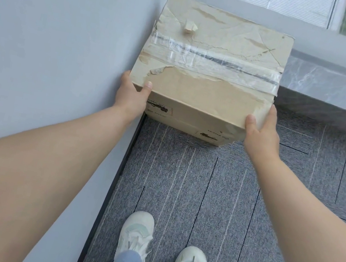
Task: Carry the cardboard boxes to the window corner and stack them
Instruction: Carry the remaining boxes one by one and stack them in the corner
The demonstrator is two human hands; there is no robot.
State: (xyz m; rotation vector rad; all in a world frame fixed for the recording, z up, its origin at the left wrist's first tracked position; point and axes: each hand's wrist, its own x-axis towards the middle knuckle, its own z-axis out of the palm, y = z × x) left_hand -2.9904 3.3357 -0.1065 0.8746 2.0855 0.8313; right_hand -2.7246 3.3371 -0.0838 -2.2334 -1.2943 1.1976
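Cardboard box [213, 52] beside pale wall [56, 41], grey carpet [202, 193]

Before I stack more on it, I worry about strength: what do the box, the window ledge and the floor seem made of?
Box: matte brown cardboard; its paper skin is torn, clear tape crosses the top. Window ledge: probably polished grey stone, veined, glossy; maybe imitation. Floor: grey carpet tiles, flecked pile, seams.

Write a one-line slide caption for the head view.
Taped cardboard box gripped at its near corners by the left hand and right hand, in the corner between wall and window sill.
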